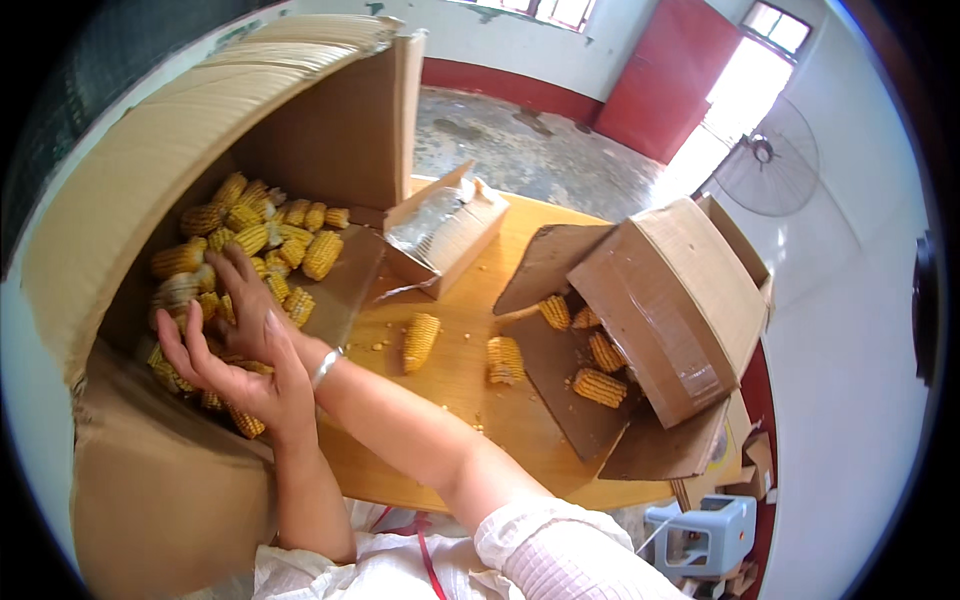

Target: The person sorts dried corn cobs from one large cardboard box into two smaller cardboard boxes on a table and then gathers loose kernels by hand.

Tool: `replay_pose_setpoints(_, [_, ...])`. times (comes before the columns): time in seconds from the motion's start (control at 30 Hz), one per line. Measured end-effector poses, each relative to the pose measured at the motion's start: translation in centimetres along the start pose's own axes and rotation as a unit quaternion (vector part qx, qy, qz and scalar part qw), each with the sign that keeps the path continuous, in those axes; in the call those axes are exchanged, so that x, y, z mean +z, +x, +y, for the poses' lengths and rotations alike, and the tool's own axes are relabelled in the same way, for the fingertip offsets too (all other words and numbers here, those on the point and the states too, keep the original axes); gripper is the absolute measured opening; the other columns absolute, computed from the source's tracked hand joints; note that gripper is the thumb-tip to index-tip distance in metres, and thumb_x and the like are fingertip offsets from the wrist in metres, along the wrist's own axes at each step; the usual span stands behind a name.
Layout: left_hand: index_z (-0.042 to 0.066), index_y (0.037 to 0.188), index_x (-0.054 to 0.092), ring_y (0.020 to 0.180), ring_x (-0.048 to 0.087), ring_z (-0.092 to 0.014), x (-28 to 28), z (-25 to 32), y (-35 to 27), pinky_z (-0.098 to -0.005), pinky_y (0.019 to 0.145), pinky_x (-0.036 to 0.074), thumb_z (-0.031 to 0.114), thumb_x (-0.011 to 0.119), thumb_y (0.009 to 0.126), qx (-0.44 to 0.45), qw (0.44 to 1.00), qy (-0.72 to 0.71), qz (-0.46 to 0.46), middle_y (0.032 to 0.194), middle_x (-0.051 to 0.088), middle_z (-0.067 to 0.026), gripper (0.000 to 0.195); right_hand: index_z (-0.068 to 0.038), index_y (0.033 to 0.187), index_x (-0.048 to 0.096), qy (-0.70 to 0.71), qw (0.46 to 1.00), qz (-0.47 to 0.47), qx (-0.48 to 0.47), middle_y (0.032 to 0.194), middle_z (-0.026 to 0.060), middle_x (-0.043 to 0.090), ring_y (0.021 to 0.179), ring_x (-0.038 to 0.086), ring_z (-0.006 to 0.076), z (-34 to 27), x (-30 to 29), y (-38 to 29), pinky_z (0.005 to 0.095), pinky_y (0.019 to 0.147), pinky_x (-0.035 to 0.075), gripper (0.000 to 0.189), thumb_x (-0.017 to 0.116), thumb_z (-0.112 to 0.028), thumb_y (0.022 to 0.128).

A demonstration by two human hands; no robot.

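Note:
A heap of dried corn cobs (pixel 251 238) with yellow kernels lies inside a large cardboard box (pixel 330 112) tipped on its side, its opening towards me. My right hand (pixel 255 311), with a silver bracelet at the wrist, reaches across into it; its fingers are spread at the cobs, and their underside is partly hidden. Just below it, my left hand (pixel 240 382) is at the box mouth, palm turned up and fingers apart, with cobs behind and under it. Two loose pieces, a corn cob (pixel 421 343) and a shorter cob (pixel 505 360), lie on the wooden table (pixel 450 420).
On the right, a second cardboard box (pixel 675 300) lies tipped, with several cobs at its mouth. A small open carton (pixel 469 232) holding clear plastic stands at the table's far side. A blue plastic stool (pixel 705 536) and a fan (pixel 761 150) are to the right.

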State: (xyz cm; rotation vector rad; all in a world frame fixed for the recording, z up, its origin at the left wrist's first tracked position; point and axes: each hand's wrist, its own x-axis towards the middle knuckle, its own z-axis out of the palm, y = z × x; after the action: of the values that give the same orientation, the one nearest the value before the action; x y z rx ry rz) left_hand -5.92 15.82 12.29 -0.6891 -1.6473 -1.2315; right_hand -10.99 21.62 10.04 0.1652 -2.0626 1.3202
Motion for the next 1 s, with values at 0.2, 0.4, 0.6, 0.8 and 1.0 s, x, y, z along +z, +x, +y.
replay_pose_setpoints(0.2, [0.004,0.095,0.062,0.099,0.057,-0.028,1.7,0.9,-4.6,-0.0396,0.085,0.046,0.011,0.072,0.076,-0.054,0.940,-0.092,-0.325,0.099,0.063,-0.0099,0.023,-0.003,0.097,0.065,-0.185,0.969,0.158,0.035,0.108,0.0162,0.062,0.104,0.058,0.0341,-0.8,-12.1,-13.3,0.0413,0.088,0.048,0.025,0.067,-0.001,0.072])
replay_pose_setpoints(0.4, [0.007,0.125,0.051,0.097,0.060,-0.040,5.9,4.0,-9.7,-0.0448,0.083,0.050,0.017,0.069,0.080,-0.194,0.703,-0.052,-0.682,0.105,0.062,-0.0234,0.049,-0.011,0.130,0.047,-0.366,0.877,0.145,0.274,0.120,0.0170,0.055,0.094,0.060,0.0314,-1.4,-18.8,-22.3,0.0389,0.084,0.050,0.065,0.075,-0.010,0.071])
replay_pose_setpoints(0.6, [0.005,0.111,0.060,0.088,0.066,-0.030,3.5,1.1,-10.5,-0.0397,0.080,0.051,0.010,0.066,0.083,-0.272,0.805,-0.269,-0.453,0.095,0.068,-0.0155,0.029,-0.019,0.147,0.022,0.106,0.906,0.162,0.377,0.132,0.0191,0.046,0.088,0.063,0.0187,-0.2,-16.7,-19.9,0.0295,0.075,0.053,0.094,0.069,0.001,0.068])
replay_pose_setpoints(0.8, [0.004,0.128,0.051,0.118,0.054,-0.031,-1.7,-0.1,-7.9,-0.0357,0.097,0.042,0.010,0.063,0.085,-0.218,0.888,-0.190,-0.357,0.127,0.054,-0.0201,0.044,-0.018,0.151,0.012,0.567,0.734,-0.013,0.373,0.124,0.0132,0.050,0.107,0.056,0.0195,0.7,-12.0,-14.7,0.0338,0.081,0.052,0.096,0.058,0.012,0.073])
replay_pose_setpoints(1.0, [0.003,0.135,0.039,0.138,0.021,-0.040,-6.3,-0.5,-3.8,-0.0499,0.110,0.027,0.014,0.063,0.084,-0.024,0.981,-0.102,-0.162,0.149,0.021,-0.0243,0.057,-0.023,0.151,0.017,0.461,0.815,-0.098,0.338,0.126,0.0138,0.052,0.092,0.057,0.0133,-2.0,-3.6,-0.2,0.0227,0.059,0.047,0.087,0.062,-0.003,0.079])
